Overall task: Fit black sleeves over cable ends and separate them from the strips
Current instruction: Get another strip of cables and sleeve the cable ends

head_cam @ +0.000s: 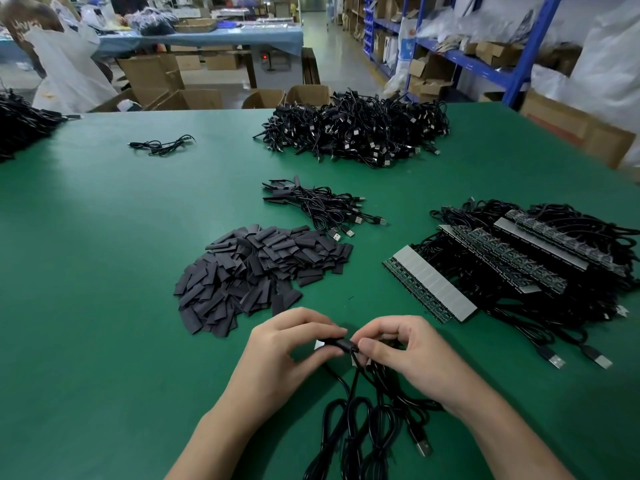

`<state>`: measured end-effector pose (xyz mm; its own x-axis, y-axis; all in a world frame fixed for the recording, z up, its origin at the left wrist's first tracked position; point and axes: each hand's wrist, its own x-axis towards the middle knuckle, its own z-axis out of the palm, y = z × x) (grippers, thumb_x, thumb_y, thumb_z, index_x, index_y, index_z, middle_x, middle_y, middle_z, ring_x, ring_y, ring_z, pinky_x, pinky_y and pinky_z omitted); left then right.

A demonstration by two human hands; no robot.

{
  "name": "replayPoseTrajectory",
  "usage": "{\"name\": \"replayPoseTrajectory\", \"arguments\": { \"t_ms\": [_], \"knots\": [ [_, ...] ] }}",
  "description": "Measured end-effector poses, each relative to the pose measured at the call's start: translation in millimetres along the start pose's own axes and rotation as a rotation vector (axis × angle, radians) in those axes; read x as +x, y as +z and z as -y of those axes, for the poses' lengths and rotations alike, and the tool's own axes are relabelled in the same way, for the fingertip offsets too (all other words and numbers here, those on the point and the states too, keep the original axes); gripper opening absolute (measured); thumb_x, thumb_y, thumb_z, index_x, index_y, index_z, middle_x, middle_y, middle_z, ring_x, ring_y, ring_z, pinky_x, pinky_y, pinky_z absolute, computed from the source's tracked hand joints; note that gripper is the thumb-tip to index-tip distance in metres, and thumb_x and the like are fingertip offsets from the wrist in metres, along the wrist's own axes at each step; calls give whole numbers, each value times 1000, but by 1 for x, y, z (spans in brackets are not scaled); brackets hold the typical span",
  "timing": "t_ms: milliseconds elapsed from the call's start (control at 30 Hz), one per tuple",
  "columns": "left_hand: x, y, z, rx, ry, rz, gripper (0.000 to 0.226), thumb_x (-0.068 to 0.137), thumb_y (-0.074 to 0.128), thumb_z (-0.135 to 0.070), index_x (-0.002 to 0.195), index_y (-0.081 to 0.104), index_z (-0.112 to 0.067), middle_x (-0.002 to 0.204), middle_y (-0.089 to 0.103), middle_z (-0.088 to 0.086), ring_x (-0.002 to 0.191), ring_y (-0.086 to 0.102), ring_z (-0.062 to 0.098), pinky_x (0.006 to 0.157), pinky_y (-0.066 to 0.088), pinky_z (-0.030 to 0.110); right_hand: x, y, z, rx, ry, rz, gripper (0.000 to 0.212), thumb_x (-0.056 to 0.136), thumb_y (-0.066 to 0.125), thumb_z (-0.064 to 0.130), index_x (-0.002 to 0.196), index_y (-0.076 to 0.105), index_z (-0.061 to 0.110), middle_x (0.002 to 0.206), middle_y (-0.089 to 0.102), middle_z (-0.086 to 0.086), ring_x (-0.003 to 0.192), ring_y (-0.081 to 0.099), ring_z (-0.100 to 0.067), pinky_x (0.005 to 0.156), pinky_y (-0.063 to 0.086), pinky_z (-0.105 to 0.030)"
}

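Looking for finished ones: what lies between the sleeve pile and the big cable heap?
In the head view, a small bundle of cables with sleeves fitted lies there.

You won't find a single word here that you can read. The pale lettering on the brown garment [24, 29] at the far left is blurred past telling — a few letter shapes, nothing more. The blue print on the white bag [408, 46] by the blue shelving [485, 62] is just as soft. Any markings on the strips [429, 289] to your right are too small to make out — no number, brand or label is legible.
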<state>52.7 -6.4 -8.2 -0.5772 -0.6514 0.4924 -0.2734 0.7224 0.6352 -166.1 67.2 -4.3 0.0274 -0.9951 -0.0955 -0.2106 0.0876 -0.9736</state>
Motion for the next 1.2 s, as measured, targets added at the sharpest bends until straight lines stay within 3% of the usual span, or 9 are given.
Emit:
{"name": "replayPoseTrajectory", "arguments": {
  "t_ms": [267,467,600,967,1200],
  "knots": [
    [0,2,-1,-4,34,-31,21,86,82,-23,107,81,-22,107,71,-12,99,70,3,86,56,23,-2,-3,4,76,25,98,13,97,70,19,107,77,18,100,81,-1,103,74,-13,90,52,-18],
    [0,3,-3,-16,-52,-136,34,82,84,-26,114,77,-21,103,70,-14,88,70,5,81,55,22,-2,-2,4,112,0,55,9,96,71,18,98,80,19,93,80,-7,90,73,-13,86,52,-20],
    [0,2,-3,-4,-116,-226,24,78,85,-27,101,81,-20,97,71,-13,81,69,6,76,55,21,-1,0,5,137,1,34,8,94,72,21,97,79,18,91,80,-8,87,72,-11,84,52,-20],
    [-1,4,-5,-62,-181,-215,19,80,82,-26,97,83,-18,93,75,-12,84,71,8,73,57,26,0,8,3,164,-2,-22,16,86,75,38,95,79,26,87,79,-7,84,73,-13,81,54,-23],
    [0,6,-5,-102,-202,-215,16,81,81,-23,97,83,-20,92,75,-13,84,71,9,72,55,22,1,9,2,171,-7,-49,15,85,75,37,91,79,24,86,79,-8,82,73,-14,79,54,-22]
  ]
}}
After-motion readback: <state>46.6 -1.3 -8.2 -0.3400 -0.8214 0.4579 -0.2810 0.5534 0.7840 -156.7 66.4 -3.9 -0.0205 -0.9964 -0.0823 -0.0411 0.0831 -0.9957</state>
